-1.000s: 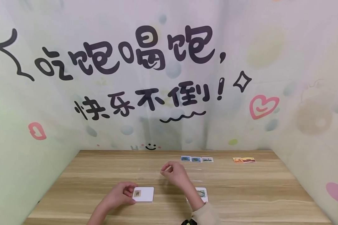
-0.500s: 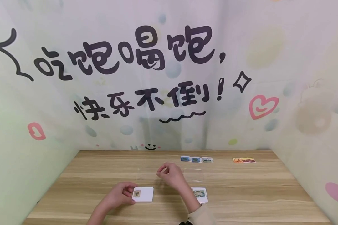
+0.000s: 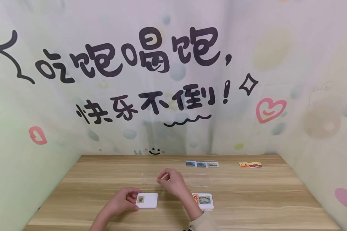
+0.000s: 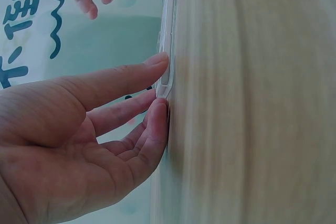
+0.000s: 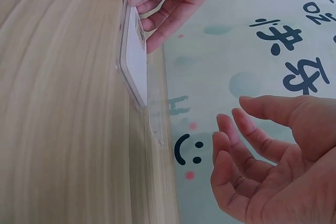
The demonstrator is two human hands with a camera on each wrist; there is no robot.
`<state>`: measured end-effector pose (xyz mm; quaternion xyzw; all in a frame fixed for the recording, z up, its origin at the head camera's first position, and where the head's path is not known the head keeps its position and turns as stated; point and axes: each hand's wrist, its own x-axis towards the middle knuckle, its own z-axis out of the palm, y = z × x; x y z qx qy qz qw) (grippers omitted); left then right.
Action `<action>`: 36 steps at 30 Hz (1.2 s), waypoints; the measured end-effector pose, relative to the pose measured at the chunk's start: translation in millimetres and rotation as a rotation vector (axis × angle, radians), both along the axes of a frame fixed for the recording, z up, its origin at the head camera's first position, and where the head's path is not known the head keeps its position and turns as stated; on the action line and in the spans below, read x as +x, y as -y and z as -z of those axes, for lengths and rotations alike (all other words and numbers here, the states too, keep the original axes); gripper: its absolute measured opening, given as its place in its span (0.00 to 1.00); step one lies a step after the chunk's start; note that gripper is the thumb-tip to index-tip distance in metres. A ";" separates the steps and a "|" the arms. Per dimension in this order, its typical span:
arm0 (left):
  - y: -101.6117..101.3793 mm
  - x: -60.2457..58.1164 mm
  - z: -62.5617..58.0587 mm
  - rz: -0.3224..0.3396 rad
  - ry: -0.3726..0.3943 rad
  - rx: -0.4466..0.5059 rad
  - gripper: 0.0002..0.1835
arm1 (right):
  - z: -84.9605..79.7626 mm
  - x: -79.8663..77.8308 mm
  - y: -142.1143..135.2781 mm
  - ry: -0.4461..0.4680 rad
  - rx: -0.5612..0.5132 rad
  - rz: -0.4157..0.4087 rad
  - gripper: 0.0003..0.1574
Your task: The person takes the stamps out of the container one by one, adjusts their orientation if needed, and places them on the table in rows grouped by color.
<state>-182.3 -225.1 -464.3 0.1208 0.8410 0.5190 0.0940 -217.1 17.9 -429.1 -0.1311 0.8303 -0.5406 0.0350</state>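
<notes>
A white card stack (image 3: 151, 202) lies on the table with a small brown stamp (image 3: 140, 199) at its left side. My left hand (image 3: 123, 199) grips its left edge between thumb and fingers; the right wrist view shows this hand at the end of the stack (image 5: 135, 61). Above the table, to the right, my right hand (image 3: 173, 182) is raised with loosely bent fingers. Nothing lies between its thumb and fingertips (image 5: 226, 124) in the right wrist view. Behind the stack a clear plastic sleeve (image 3: 148, 179) lies flat, partly behind the right hand.
A second white card stack (image 3: 209, 206) bearing an orange stamp (image 3: 195, 199) and a green one (image 3: 204, 200) lies by the right forearm. Another clear sleeve (image 3: 199, 180) lies behind it. Three bluish stamps (image 3: 201, 164) and an orange-maroon pair (image 3: 255, 165) lie at the back.
My right hand has drifted left and slightly nearer, uncovering more of the right card stack, its orange stamp and the right sleeve. The left hand and its stack have stayed put.
</notes>
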 end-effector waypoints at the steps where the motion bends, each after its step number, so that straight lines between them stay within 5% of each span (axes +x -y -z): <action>1: 0.1 0.0 0.3 0.001 -0.002 0.000 0.29 | -0.1 0.3 0.7 -0.002 0.000 -0.001 0.05; 36: 1.7 0.1 2.7 0.007 0.003 0.012 0.29 | 2.4 6.1 23.9 -0.011 -0.044 -0.061 0.04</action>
